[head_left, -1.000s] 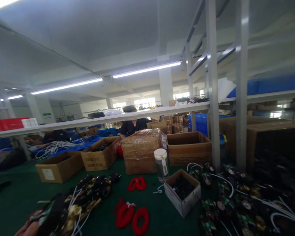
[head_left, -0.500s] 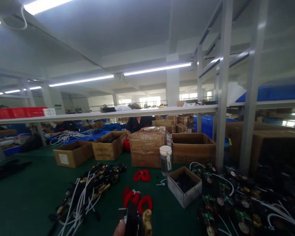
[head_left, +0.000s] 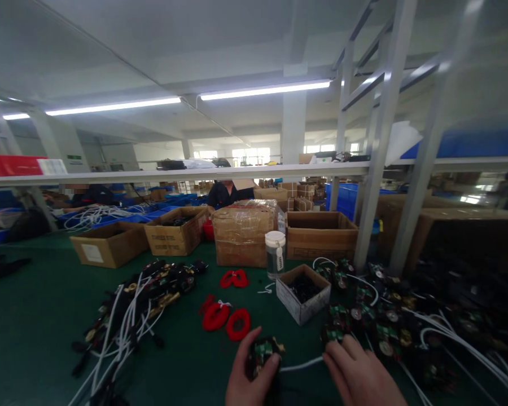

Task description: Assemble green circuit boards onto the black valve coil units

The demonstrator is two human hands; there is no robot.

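My left hand [head_left: 249, 375] is at the bottom middle, its fingers and thumb closed round a black unit with a green circuit board [head_left: 262, 352] and brass fittings. A white cable [head_left: 300, 365] runs right from this unit to the fingertips of my right hand [head_left: 359, 372]. My right fingers are pressed together around the cable, beside another circuit-board unit [head_left: 334, 331] at the near edge of the right-hand pile. Bundles of red wire [head_left: 238, 324] lie just beyond my left hand. The palm side of my right hand is hidden.
A small box of black parts [head_left: 302, 296] and a lidded bottle [head_left: 275, 254] stand ahead. More units with white cables [head_left: 127, 310] are heaped left. Cardboard boxes [head_left: 243, 237] line the back under a shelf [head_left: 237, 171]. A co-worker [head_left: 224, 194] sits beyond; metal posts [head_left: 370, 214] rise at right.
The view has tilted down and shifted. A black unit with a brass fitting was at the bottom middle with one fingertip visible; now both hands show, with a circuit-board unit and cable between them.
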